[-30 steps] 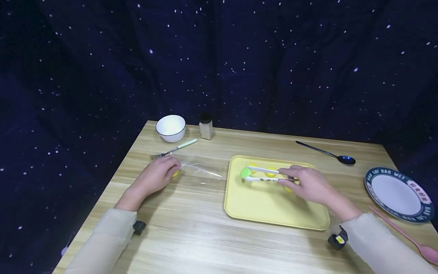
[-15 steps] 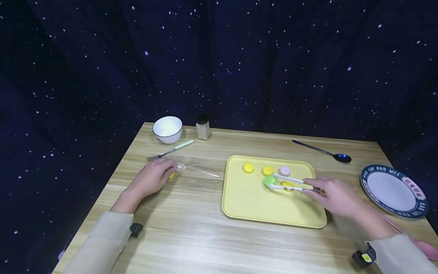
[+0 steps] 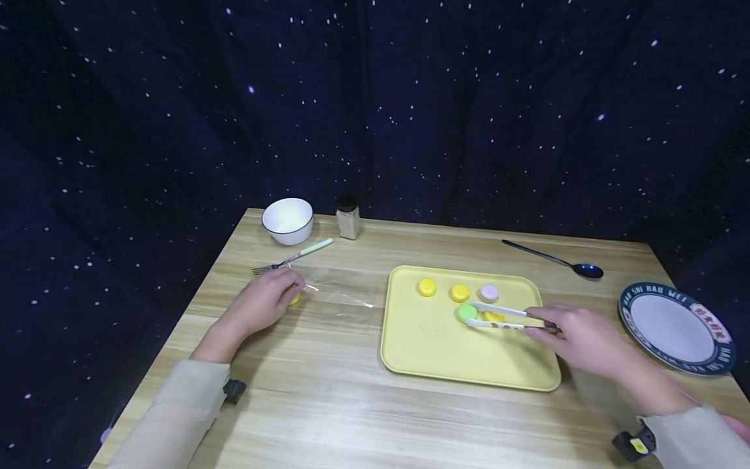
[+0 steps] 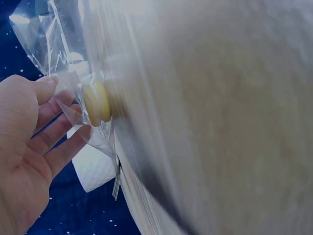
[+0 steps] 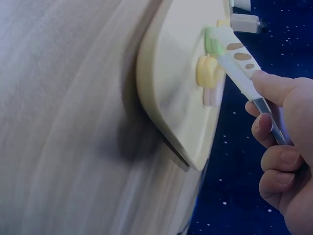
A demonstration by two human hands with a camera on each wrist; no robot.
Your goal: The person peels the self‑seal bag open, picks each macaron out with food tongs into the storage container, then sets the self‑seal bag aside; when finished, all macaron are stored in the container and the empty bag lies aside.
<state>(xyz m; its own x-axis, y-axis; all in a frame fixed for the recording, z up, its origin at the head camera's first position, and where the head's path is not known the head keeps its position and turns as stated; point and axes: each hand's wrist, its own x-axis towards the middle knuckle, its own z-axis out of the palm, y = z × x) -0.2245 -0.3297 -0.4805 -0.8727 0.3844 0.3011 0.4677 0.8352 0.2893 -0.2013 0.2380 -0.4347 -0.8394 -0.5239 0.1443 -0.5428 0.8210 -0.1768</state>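
Note:
With its thumb and fingers my left hand (image 3: 258,312) pinches the edge of a clear plastic bag (image 4: 46,41). Inside the bag lies a yellow macaron (image 4: 97,104); the hand mostly covers it in the head view. My right hand (image 3: 586,335) grips white-tipped tongs (image 3: 506,310) over a yellow tray (image 3: 428,345). A green macaron (image 3: 465,312) is between the tong tips, low at the tray; whether it touches the tray I cannot tell. Around it are yellow macarons (image 3: 459,293), one partly hidden behind the tongs, and a lilac macaron (image 3: 489,293).
Behind the left hand are a fork (image 3: 313,248), a white bowl (image 3: 288,221) and a jar (image 3: 348,223) with a black lid. A dark spoon (image 3: 586,270) and a rimmed plate (image 3: 674,329) lie at the right. A pink utensil (image 3: 735,428) is mostly hidden by the right sleeve.
The right hand has moved right with the tongs and the green macaron, from the tray's left part to beside the other macarons. The left hand stays at the bag.

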